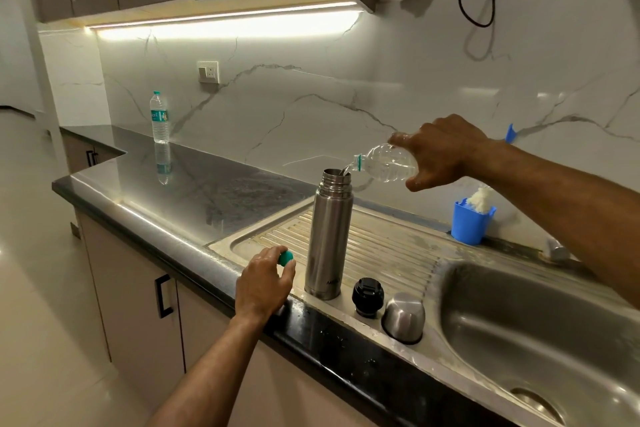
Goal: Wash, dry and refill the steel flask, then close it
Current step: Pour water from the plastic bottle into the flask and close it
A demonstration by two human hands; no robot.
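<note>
The steel flask (329, 236) stands upright and uncapped on the ribbed drainboard (388, 246). My right hand (440, 152) grips a clear plastic water bottle (388, 163), tipped with its neck at the flask's mouth, and water runs in. My left hand (265, 282) rests at the counter's front edge, left of the flask, pinching the bottle's green cap (286, 257). The flask's black stopper (367, 295) and its steel cup lid (403, 317), mouth down, sit just right of the flask's base.
The sink basin (540, 329) lies to the right. A blue holder (471, 224) with a white brush stands against the back wall. A second, capped water bottle (159, 117) stands far left on the dark counter (207, 191). Cabinets hang overhead.
</note>
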